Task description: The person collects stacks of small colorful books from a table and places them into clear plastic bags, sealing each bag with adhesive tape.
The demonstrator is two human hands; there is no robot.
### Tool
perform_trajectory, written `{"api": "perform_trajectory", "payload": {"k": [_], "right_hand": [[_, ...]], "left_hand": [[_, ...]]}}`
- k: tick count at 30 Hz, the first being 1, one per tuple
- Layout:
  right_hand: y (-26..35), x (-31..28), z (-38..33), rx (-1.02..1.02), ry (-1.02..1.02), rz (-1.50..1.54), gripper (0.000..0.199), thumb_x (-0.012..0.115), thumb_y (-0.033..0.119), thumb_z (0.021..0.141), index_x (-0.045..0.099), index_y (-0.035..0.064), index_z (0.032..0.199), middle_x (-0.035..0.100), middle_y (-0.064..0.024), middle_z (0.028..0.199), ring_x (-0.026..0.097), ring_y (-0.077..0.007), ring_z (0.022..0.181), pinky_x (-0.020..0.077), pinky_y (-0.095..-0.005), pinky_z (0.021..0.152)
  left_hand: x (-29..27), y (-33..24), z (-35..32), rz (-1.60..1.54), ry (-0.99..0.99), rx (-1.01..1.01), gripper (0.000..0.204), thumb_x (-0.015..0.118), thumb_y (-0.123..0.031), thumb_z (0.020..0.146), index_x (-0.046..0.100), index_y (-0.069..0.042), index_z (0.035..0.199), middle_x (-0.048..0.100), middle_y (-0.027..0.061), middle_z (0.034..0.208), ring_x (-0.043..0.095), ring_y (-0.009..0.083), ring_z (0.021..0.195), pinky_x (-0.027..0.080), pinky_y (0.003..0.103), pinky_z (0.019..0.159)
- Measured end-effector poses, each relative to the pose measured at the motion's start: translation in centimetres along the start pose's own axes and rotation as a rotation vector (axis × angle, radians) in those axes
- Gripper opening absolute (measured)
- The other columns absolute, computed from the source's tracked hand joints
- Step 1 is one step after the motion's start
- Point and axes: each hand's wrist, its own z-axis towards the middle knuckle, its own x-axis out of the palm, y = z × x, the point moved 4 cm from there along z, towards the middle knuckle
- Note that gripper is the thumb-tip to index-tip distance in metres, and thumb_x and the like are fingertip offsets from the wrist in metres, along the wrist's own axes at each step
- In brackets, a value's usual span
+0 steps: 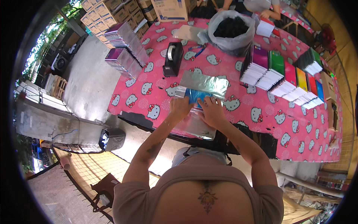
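Note:
In front of me, near the table's close edge, lies a blue ridged bundle (195,95) on a sheet of shiny clear plastic (205,80). The plastic spreads out beyond the bundle and also toward me. My left hand (180,107) is closed at the bundle's left side, fingers bent against it. My right hand (212,111) grips its right side, fingers curled over the plastic and blue surface. Both hands hide part of the bundle, so its exact kind is unclear. Just beyond my left hand stands a black tape dispenser (173,59) with a roll of clear tape.
Plastic-wrapped notebook stacks (121,61) stand at the table's left edge. Coloured notebook stacks (276,69) line the right. A lined bucket of black material (231,31) and blue-handled scissors (199,50) lie farther back. Cartons (112,16) rise behind; another person's hand (266,14) shows across the table.

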Motion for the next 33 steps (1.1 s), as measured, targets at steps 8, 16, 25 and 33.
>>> {"api": "perform_trajectory", "payload": {"k": [8,16,25,33], "right_hand": [[-8.4,0.7,9.2,0.499,0.668,0.838,0.048,0.052,0.046,0.099,0.064,0.0120,0.131,0.067,-0.0159,0.118,0.068,-0.0312,0.096,0.0456,-0.0501,0.096],[-8.3,-1.7,4.4,0.717,0.670,1.113,0.081,0.032,0.074,0.095,0.049,0.0136,0.146,0.064,-0.0161,0.128,0.066,-0.0284,0.110,0.0402,-0.0451,0.104],[0.8,-11.8,3.8,-0.069,-0.063,0.325,0.021,0.073,0.027,0.084,0.067,0.0185,0.102,0.050,-0.0059,0.142,0.047,-0.0295,0.134,0.0220,-0.0623,0.113],[5.5,-10.4,5.0,0.060,-0.156,0.199,0.028,0.073,0.022,0.083,0.068,0.0171,0.110,0.061,-0.0020,0.126,0.056,-0.0262,0.117,0.0286,-0.0539,0.110]], "left_hand": [[-0.7,-3.0,-4.2,-0.174,-0.551,0.649,0.034,0.070,-0.017,0.085,0.063,-0.006,0.116,0.065,0.0179,0.108,0.064,0.0347,0.103,0.049,0.047,0.086],[2.5,3.3,-0.3,-0.763,-0.336,0.100,0.033,0.056,-0.008,0.096,0.058,-0.003,0.128,0.066,0.0229,0.093,0.067,0.0386,0.088,0.052,0.043,0.076],[-4.7,16.3,12.2,-0.770,-0.486,-0.132,0.030,0.071,-0.019,0.087,0.070,-0.002,0.111,0.067,0.0121,0.088,0.064,0.0222,0.081,0.052,0.036,0.072],[1.4,18.4,16.4,-1.370,-0.414,-0.137,0.022,0.074,-0.022,0.083,0.074,-0.005,0.097,0.070,0.0044,0.082,0.063,0.0154,0.063,0.050,0.032,0.059]]}}
